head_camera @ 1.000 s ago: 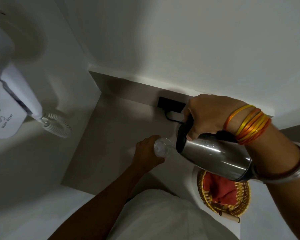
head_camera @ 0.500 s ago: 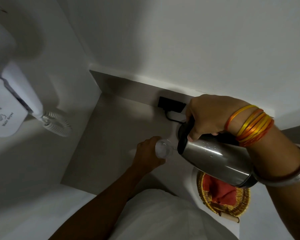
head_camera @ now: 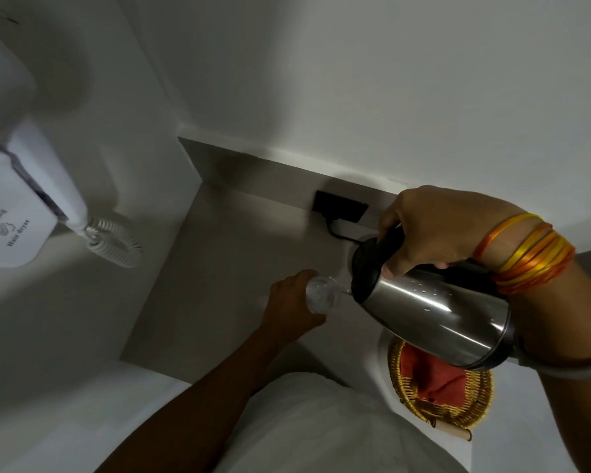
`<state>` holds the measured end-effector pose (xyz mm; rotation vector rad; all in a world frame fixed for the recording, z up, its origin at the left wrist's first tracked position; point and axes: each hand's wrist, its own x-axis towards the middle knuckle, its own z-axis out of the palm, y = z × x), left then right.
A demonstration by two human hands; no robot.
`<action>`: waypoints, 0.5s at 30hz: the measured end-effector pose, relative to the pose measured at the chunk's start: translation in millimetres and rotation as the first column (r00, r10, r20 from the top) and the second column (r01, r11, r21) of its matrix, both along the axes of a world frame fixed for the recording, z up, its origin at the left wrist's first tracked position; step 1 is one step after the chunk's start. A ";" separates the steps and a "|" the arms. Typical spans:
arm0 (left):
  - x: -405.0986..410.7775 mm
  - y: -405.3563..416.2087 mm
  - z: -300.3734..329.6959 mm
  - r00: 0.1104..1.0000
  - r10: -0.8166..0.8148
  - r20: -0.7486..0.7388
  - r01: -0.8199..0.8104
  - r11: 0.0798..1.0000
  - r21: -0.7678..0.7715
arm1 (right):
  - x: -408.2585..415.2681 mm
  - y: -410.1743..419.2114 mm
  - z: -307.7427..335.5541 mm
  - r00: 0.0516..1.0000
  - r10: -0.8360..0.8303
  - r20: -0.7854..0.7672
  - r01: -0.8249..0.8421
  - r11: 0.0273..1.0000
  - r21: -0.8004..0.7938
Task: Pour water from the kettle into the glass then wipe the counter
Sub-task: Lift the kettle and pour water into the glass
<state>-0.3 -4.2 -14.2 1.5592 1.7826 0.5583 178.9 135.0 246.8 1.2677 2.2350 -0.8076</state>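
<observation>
Meanwhile, the right hand [head_camera: 434, 227] clamped the tilted kettle [head_camera: 434, 312], its spout at the glass [head_camera: 321, 295] the left hand [head_camera: 292, 303] gripped on the bench [head_camera: 226, 268].

The counter [head_camera: 219, 285] is a grey surface set in a white-walled corner. A glass [head_camera: 321, 295] stands on it near the middle. A woven basket [head_camera: 440, 401] holding a red cloth [head_camera: 434, 373] rests at its right.

The steel kettle [head_camera: 434, 312] with black top is tilted, its spout toward the left, touching the clear glass [head_camera: 321, 295] standing on the grey counter [head_camera: 219, 285].
</observation>
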 end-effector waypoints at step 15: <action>-4.0 -2.6 -7.2 0.990 0.081 0.113 -0.067 0.990 -0.120 | 121.4 -7.5 -104.7 0.549 -0.525 -0.650 0.432 0.844 -0.318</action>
